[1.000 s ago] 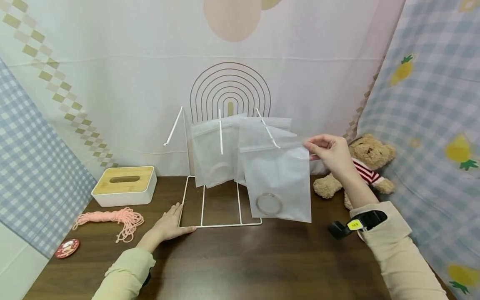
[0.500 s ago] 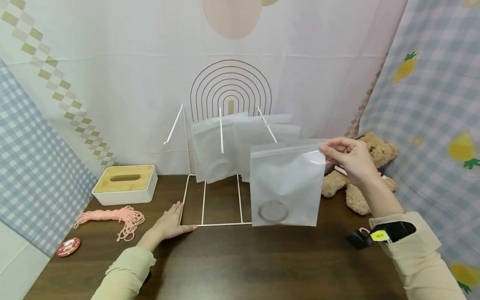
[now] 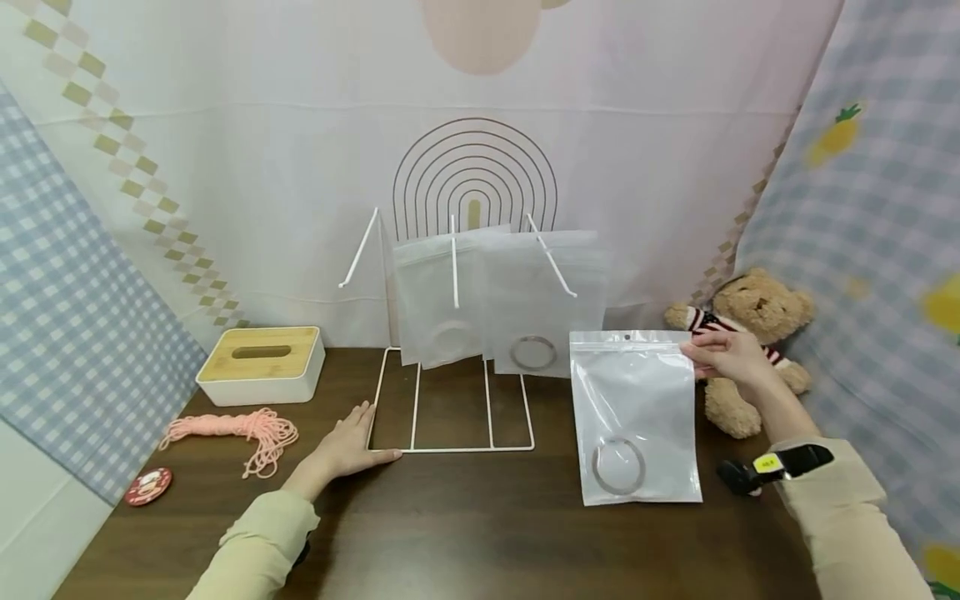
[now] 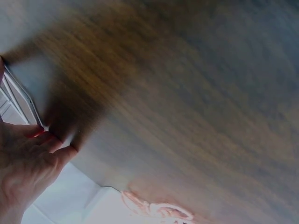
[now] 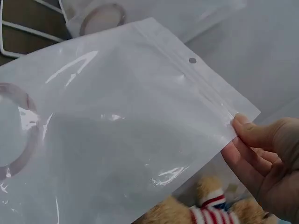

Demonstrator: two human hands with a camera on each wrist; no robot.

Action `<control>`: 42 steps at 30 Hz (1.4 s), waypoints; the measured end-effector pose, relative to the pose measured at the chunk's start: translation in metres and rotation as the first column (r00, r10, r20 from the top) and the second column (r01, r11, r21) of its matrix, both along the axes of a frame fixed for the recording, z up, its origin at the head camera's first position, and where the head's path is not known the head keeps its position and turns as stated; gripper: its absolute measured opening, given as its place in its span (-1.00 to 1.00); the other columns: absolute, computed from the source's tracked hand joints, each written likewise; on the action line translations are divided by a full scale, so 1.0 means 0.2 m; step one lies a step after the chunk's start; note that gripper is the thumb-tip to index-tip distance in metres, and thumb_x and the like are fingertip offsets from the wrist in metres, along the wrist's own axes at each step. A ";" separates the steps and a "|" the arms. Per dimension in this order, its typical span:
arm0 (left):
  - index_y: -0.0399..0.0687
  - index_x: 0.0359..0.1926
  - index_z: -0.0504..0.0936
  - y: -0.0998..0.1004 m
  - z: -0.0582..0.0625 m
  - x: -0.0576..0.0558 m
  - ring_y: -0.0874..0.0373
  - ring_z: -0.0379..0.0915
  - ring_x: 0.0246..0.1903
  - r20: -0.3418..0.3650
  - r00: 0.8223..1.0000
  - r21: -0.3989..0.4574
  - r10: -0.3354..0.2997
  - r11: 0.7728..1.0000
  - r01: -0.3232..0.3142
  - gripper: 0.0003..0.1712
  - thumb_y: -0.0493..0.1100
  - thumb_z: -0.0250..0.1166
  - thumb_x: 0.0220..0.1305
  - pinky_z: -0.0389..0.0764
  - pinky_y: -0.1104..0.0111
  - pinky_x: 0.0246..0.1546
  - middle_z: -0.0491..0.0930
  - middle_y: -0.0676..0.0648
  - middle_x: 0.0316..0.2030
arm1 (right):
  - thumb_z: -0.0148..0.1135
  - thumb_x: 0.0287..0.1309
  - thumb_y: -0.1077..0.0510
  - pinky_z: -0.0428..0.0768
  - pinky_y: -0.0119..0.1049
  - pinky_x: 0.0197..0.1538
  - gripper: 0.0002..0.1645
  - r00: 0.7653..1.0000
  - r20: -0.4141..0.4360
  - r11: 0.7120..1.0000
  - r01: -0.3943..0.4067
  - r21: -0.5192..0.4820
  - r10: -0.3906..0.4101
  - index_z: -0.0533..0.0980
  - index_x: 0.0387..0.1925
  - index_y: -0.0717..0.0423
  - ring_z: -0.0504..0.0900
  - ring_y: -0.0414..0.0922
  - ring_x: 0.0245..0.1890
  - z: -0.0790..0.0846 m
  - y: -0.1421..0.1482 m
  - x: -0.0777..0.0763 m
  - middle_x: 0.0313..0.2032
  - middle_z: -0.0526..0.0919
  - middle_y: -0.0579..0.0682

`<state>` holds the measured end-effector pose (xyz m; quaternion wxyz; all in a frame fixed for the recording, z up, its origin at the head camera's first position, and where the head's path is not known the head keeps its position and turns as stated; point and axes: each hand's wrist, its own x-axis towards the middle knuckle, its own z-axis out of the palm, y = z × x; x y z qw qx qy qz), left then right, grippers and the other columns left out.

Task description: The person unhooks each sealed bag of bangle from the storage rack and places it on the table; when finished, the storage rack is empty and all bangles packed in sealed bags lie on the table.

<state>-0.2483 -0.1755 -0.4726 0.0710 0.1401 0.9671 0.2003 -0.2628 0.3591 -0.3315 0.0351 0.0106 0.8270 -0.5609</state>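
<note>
My right hand (image 3: 727, 360) pinches the upper right corner of a clear-fronted zip bag (image 3: 645, 400) between thumb and fingers. The bag hangs to the right of the rack, and a ring-shaped item (image 3: 618, 466) shows low inside it. In the right wrist view a small hang hole sits in the bag's top strip, above the zip seal. My left hand (image 3: 347, 443) rests with spread, straight fingers at the front left corner of the white wire rack (image 3: 450, 451). More zip bags (image 3: 551, 292) hang from the rack's middle and right hooks; one shows a similar ring.
A tissue box (image 3: 258, 367) with a wooden lid stands at the left, behind a bundle of pink cord (image 3: 232, 427) and a red round badge (image 3: 148, 486). A teddy bear (image 3: 761, 308) sits behind my right hand. The rack's left hook (image 3: 358, 250) carries nothing.
The right hand has drawn the zip bag forward off the right hook, then right and down, clear of the rack. Left hand stays on the rack's corner.
</note>
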 end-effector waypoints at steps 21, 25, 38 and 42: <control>-0.49 0.31 0.05 0.07 -0.03 0.03 -0.27 -0.06 0.34 0.005 1.000 0.006 -0.016 1.000 0.016 0.15 0.29 0.26 -0.03 0.08 -0.14 0.26 0.03 -0.43 0.32 | 0.14 0.14 0.24 0.64 -0.30 -0.37 -0.60 0.984 -0.032 0.939 0.176 0.296 -0.174 0.46 -0.11 0.56 0.57 -0.29 -0.57 -0.46 -0.11 -0.31 -0.34 0.64 0.23; -0.48 0.31 0.05 0.07 -0.03 0.02 -0.27 -0.06 0.34 -0.003 1.000 0.006 -0.015 1.000 0.015 0.15 0.28 0.26 -0.03 0.08 -0.13 0.27 0.03 -0.42 0.33 | 0.15 0.12 0.27 0.65 -0.30 -0.38 -0.61 0.978 -0.093 0.928 0.208 0.311 -0.188 0.47 -0.12 0.56 0.58 -0.30 -0.57 -0.47 -0.13 -0.34 -0.29 0.63 0.35; -0.50 0.31 0.03 0.01 -0.01 0.00 -0.29 -0.07 0.33 -0.013 1.000 0.003 0.014 1.000 -0.013 0.17 0.30 0.25 -0.03 0.07 -0.15 0.26 0.02 -0.44 0.32 | 0.04 0.22 -0.11 0.58 -0.52 -0.17 -0.31 0.952 -0.295 0.980 0.130 0.148 -0.082 0.34 0.16 0.35 0.61 -0.35 -0.23 -0.12 -0.37 -0.40 0.00 0.57 0.24; -0.49 0.31 0.03 0.01 -0.01 0.00 -0.29 -0.07 0.33 -0.009 1.000 0.005 0.020 1.000 -0.020 0.17 0.31 0.25 -0.03 0.07 -0.16 0.26 0.03 -0.44 0.32 | 0.09 0.17 -0.13 0.57 -0.59 -0.18 -0.29 0.926 -0.365 0.995 0.097 -0.028 -0.100 0.35 0.16 0.33 0.56 -0.53 -0.30 0.02 -0.48 -0.40 -0.22 0.64 -0.21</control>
